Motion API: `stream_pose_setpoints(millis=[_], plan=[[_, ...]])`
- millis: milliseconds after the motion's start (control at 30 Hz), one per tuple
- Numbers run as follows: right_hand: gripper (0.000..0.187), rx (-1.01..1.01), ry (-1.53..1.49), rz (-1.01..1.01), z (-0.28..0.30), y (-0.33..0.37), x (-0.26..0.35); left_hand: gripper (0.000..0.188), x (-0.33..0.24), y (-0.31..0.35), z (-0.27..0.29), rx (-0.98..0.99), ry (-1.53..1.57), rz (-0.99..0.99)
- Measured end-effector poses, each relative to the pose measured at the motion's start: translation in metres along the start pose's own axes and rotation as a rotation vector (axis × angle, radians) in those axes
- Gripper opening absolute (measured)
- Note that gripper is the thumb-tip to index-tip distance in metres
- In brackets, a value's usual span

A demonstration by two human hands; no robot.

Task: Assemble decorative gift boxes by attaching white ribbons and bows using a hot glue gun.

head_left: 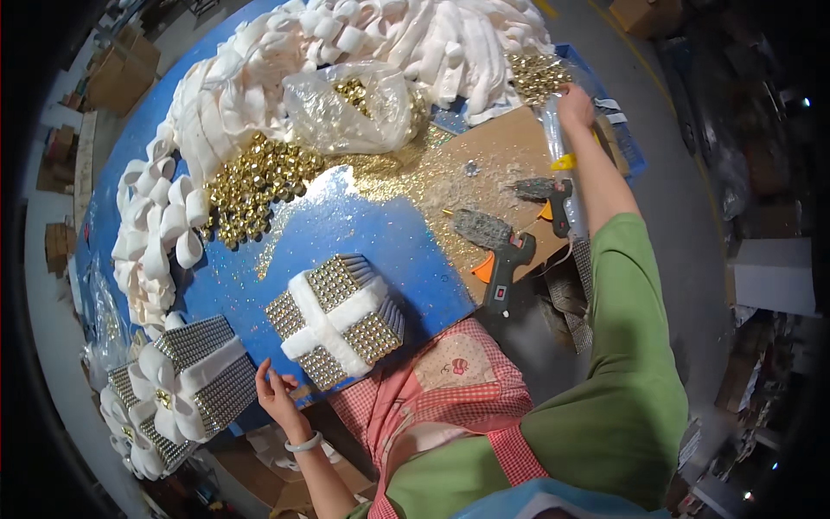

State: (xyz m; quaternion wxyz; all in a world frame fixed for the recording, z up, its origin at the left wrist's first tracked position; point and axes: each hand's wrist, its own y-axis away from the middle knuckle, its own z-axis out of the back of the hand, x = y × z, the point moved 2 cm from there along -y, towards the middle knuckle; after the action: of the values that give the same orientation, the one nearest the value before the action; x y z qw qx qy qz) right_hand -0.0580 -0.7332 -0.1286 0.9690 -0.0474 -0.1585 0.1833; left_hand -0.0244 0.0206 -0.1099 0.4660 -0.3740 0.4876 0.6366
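Note:
At the right far edge of the blue table, my right hand [575, 110] reaches with curled fingers to a pile of small gold pieces [538, 76]; what its fingertips hold, if anything, is too small to make out. Below it lies a long clear plastic bag [556, 138] with a yellow band. My left hand [277, 396] is open, its fingers apart, near the table's front edge. Just right of it sits a gold-studded gift box [350, 281] wrapped with a white ribbon cross. Further left stands a similar silvery box [203, 346] bearing a white ribbon bow [164, 394].
Two hot glue guns, one larger [497, 246] and one smaller [558, 195], rest on glue-crusted cardboard [493, 143]. White ribbon loops [216, 112] heap along the far side. Gold bell-like pieces [259, 182] and a clear bag [346, 108] lie before them. Glitter is scattered about.

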Motion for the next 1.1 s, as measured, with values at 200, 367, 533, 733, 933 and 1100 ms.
stream_pose_setpoints(millis=[200,367,533,733,933,1100], plan=[[0.026,0.037,-0.226,0.445,-0.030,-0.021,0.034,0.024,-0.011,0.012,-0.001,-0.102,-0.002,0.118],[0.031,0.050,0.066,0.339,-0.043,-0.083,-0.026,0.024,-0.020,-0.001,-0.022,-0.004,0.016,0.067],[0.021,0.167,-0.834,0.055,-0.053,-0.099,-0.033,0.024,-0.014,0.006,-0.006,-0.013,0.037,0.052],[0.030,0.040,-0.501,0.129,-0.008,-0.035,-0.007,0.026,-0.013,0.016,0.000,-0.042,0.053,0.009],[0.032,0.429,-0.878,-0.079,0.035,0.020,0.000,0.028,-0.016,0.020,0.007,-0.013,0.126,-0.087],[0.027,0.599,-1.027,-0.074,0.067,0.072,0.015,0.028,-0.033,0.018,-0.008,0.034,0.159,-0.135]])
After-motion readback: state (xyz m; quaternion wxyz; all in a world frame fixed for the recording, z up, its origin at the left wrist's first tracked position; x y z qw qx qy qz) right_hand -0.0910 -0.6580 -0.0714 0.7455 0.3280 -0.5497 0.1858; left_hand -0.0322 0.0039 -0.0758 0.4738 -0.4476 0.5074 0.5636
